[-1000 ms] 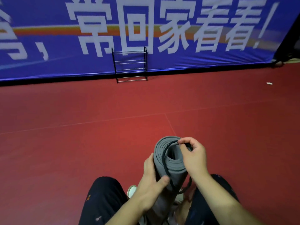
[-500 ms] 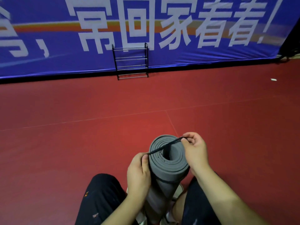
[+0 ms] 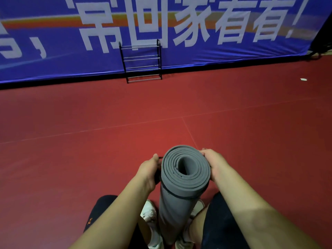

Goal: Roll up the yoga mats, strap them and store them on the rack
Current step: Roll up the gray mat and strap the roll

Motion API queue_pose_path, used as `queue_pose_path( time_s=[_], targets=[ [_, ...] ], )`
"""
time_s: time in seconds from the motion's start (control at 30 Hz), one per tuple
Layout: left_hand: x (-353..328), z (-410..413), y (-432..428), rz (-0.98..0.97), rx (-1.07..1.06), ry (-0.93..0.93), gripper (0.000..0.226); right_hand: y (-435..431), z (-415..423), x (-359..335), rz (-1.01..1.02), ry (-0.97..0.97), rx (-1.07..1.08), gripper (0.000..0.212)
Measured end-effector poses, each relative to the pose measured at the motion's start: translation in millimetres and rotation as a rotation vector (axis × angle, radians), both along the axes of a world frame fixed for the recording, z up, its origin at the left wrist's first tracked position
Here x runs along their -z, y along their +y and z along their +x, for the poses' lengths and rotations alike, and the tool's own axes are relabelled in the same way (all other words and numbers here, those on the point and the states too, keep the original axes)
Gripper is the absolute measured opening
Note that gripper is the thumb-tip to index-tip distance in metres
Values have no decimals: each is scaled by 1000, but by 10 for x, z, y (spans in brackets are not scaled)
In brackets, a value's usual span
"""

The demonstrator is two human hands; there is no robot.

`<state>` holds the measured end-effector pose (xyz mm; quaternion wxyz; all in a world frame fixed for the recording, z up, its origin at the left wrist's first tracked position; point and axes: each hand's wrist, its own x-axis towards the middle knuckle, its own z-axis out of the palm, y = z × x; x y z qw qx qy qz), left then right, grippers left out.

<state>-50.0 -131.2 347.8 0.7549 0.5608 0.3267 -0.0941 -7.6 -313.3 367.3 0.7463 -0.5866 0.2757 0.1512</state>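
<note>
Far off, one rack (image 3: 142, 62) against banner (image 3: 53, 56); one rolled mat (image 3: 185, 178) near; left hand (image 3: 150, 170) grips strap (image 3: 179, 196); right hand (image 3: 214, 163) clasps rolled mat.

We are seeing dim, even light, brightest on the red floor (image 3: 111, 159) just ahead of the left hand (image 3: 149, 169); far beyond it the banner (image 3: 53, 60) is looking soft and bowed, and the corners are falling dark.

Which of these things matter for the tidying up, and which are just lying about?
In the job: rolled grey mat, black strap round it, wire rack, left hand, right hand.
Lying about: blue banner, white scrap on the red floor.
</note>
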Motion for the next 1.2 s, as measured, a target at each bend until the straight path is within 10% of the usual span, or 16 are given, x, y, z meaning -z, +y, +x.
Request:
queue_pose_path(
  time_s=[0.2,0.37,0.57,0.73,0.87,1.07,1.2],
  targets=[
    [145,-147,-59,588,-179,-420,10,-20,-1,210,-174,-253,-132,29],
    [188,-546,-342,667,78,-904,85,-31,-106,373,-98,-435,74,24],
    [475,-400,-147,758,354,-903,111,66,-453,500,-96,-795,-11,69],
    [681,-288,129,723,562,-738,112,-17,-572,794,-430,-673,-277,119],
    [803,-342,320,743,625,-608,126,-196,-593,900,-595,-637,-660,88],
    [465,-291,88,651,531,-796,146,-90,-398,920,-159,-801,-519,122],
    [878,-338,110,535,512,-635,127,-47,-464,1106,-269,-674,-542,125]
  ],
)
